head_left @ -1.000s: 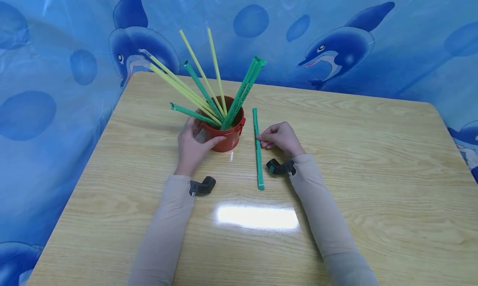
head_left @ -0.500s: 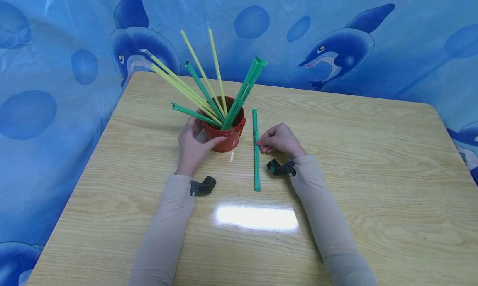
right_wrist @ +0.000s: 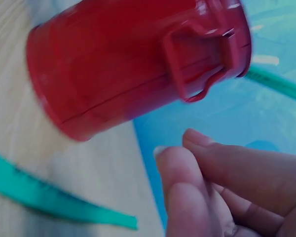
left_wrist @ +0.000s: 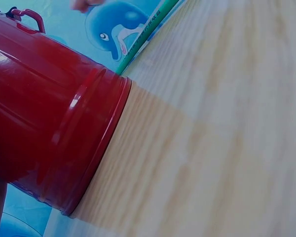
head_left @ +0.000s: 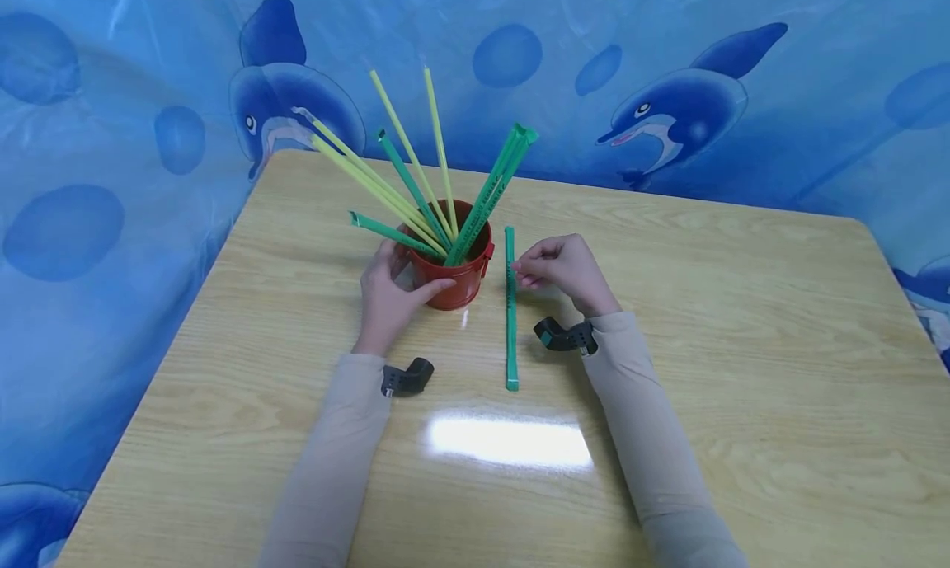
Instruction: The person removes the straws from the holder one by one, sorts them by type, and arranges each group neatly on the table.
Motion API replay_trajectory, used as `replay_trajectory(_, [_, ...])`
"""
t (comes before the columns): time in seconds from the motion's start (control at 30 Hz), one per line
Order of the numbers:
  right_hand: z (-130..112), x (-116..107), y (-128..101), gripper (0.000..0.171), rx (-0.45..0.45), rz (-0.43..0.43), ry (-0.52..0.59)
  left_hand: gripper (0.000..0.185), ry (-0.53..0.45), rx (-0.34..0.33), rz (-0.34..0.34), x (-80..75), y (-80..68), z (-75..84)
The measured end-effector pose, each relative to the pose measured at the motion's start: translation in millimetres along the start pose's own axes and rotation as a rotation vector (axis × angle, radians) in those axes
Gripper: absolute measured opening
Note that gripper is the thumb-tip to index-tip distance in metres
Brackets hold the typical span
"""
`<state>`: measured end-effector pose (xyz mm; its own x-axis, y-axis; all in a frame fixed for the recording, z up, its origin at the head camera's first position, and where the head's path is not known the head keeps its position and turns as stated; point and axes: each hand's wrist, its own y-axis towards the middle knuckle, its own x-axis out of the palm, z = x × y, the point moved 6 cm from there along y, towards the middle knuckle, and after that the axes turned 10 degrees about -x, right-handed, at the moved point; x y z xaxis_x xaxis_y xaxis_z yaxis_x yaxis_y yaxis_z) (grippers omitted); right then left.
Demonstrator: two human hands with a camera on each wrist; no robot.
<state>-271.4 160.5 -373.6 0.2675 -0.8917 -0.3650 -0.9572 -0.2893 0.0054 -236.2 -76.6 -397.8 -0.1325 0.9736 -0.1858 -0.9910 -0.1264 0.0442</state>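
Observation:
A red bucket (head_left: 454,286) (left_wrist: 49,128) (right_wrist: 118,74) stands on the wooden table (head_left: 742,345) and holds several yellow and green straws (head_left: 416,189) that fan out. My left hand (head_left: 393,292) grips the bucket's left side, with the thumb across its front. One green straw (head_left: 510,329) (left_wrist: 143,39) (right_wrist: 44,197) lies flat on the table just right of the bucket. My right hand (head_left: 524,271) (right_wrist: 212,197) has curled fingers, and the thumb and fingertips pinch at that straw's right edge. The contact itself is hidden in the right wrist view.
A blue curtain with dolphins (head_left: 668,98) hangs behind and to the left of the table. Black wrist cameras (head_left: 404,378) (head_left: 564,335) sit on both sleeves. A glare patch (head_left: 512,440) lies on the near tabletop. Bare wood stretches to the right.
The lying straw's near end swung slightly left. My right hand slid a little farther up along it. The left hand stayed on the bucket.

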Motion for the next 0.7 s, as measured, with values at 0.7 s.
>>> replay_trajectory(0.7, [-59.9,4.5,15.3,0.025,-0.276,0.298,0.195,0.078,-0.013,0.010,0.001,-0.3,-0.2,-1.6])
